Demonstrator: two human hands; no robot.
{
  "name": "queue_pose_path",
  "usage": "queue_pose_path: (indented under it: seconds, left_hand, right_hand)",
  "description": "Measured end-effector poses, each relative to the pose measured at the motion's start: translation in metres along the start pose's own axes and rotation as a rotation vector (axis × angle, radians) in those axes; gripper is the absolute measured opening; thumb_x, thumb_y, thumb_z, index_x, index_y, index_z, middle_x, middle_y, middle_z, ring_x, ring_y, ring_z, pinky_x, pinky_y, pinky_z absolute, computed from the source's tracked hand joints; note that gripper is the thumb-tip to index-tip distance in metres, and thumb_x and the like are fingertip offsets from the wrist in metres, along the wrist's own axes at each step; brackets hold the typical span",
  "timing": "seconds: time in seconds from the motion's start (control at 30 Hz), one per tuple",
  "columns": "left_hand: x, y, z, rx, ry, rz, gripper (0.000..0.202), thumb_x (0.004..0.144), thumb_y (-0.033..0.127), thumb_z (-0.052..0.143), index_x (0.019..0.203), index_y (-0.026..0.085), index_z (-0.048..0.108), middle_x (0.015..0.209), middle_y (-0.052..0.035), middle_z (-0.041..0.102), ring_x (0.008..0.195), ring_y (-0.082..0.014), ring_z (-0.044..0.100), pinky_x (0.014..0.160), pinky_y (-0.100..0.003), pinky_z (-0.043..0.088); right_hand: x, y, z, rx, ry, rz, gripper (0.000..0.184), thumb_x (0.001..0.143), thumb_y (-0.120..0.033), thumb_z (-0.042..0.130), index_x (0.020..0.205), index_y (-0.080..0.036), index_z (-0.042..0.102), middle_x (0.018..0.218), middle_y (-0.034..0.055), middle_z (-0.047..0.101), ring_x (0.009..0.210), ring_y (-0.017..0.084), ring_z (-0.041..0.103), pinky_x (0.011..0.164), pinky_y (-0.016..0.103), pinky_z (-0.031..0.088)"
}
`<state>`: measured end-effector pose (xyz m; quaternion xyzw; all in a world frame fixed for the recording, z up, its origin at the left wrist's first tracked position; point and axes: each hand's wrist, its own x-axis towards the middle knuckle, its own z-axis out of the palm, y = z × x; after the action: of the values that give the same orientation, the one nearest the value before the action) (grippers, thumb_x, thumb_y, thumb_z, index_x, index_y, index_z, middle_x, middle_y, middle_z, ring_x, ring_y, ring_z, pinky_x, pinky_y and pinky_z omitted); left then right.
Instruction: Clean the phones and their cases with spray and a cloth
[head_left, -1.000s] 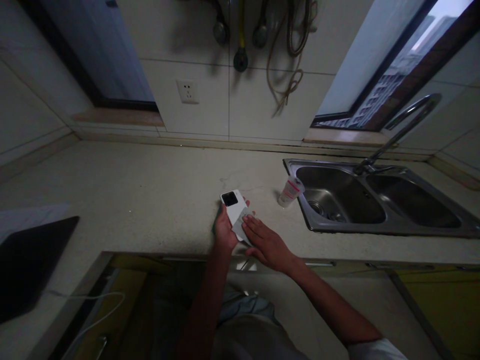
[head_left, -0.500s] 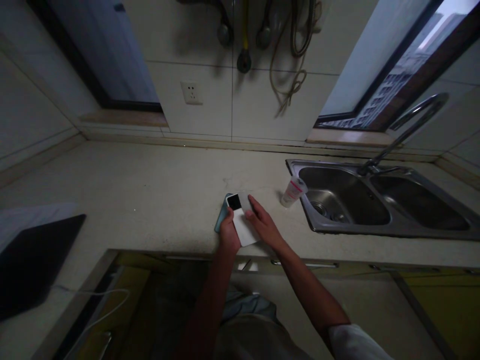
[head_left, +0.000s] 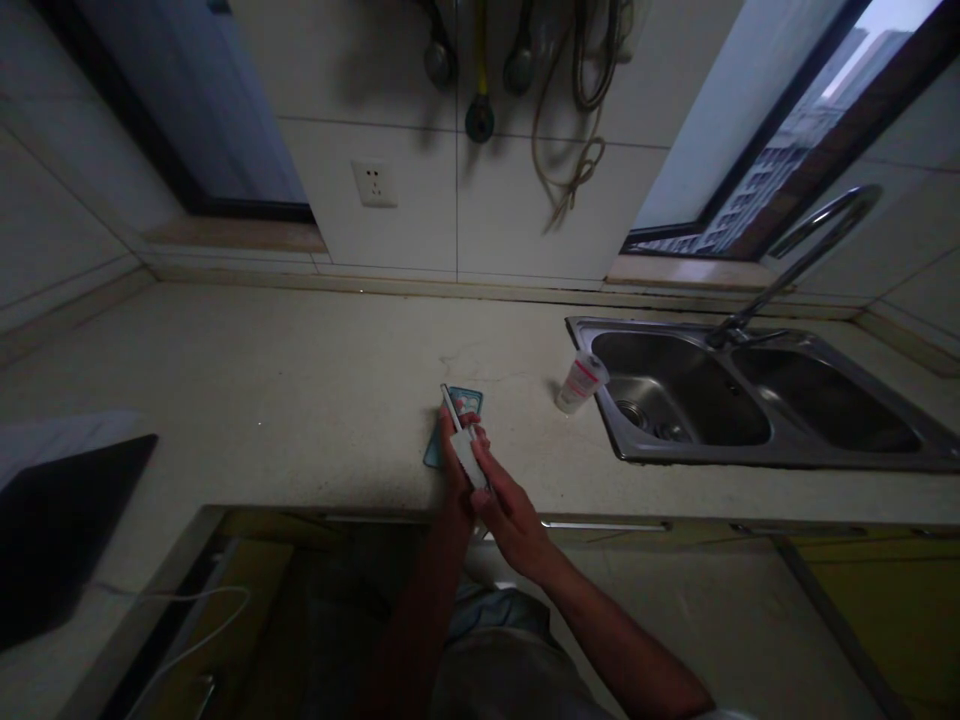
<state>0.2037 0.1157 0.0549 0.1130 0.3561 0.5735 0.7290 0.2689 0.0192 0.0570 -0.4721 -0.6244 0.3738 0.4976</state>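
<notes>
Left hand: your left hand (head_left: 450, 462) is closed around the phone (head_left: 451, 407), gripping it over the counter's front part.
Right hand: your right hand (head_left: 514, 508) pinches the grey cloth (head_left: 468, 456) and presses it to the phone, close against your left fingers.
Phone: it sits between your two hands, tipped so that its narrow edge shows, the upper end sticking out past your fingers.
Cloth: it covers the phone's lower part (how far it wraps underneath is hidden).
Teal piece: just behind your hands, a flat teal piece (head_left: 469, 401) with pale and reddish marks lies on the counter (head_left: 315, 390); you partly cover it, so contact with your left hand is hard to tell.
Cup: to the right of your hands, a clear cup (head_left: 582, 381) with a pink band stands just beside the sink, leaning rightward in your view; what it holds is too dim to make out.
Sink: the metal sink (head_left: 694, 457) has two basins; the nearer one contains a round drain (head_left: 632, 413), and the faucet (head_left: 806, 262) arches up behind.
Far left: well apart from your hands lie a black flat object (head_left: 67, 530) and pale sheets (head_left: 67, 434).
Wall: ahead of you are a socket (head_left: 375, 184) and a knotted cord (head_left: 571, 185).
</notes>
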Motion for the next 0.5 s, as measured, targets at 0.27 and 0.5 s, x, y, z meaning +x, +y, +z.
queue_pose_path:
  seconds: [0.27, 0.5]
  left_hand:
    - [-0.025, -0.005, 0.005, -0.092, -0.221, -0.233, 0.047, 0.094, 0.054, 0.045, 0.118, 0.02, 0.068, 0.121, -0.011, 0.07, 0.119, -0.0267, 0.063, 0.1, -0.042, 0.05]
    - [-0.022, -0.005, 0.008, -0.267, -0.219, -0.181, 0.046, 0.097, 0.043, 0.041, 0.131, 0.021, 0.063, 0.132, -0.0087, 0.066, 0.136, -0.0258, 0.051, 0.115, -0.042, 0.039]
  right_hand:
    - [0.05, 0.016, -0.035, -0.352, -0.155, -0.109, 0.064, 0.102, -0.057, 0.028, 0.157, -0.025, 0.025, 0.166, 0.0072, 0.016, 0.154, 0.022, 0.009, 0.125, 0.052, 0.014]
    - [0.071, 0.014, -0.043, -0.756, -0.241, -0.229, 0.064, 0.102, -0.05, 0.038, 0.155, -0.015, 0.03, 0.162, 0.0187, 0.025, 0.154, 0.029, 0.014, 0.122, 0.06, 0.016]
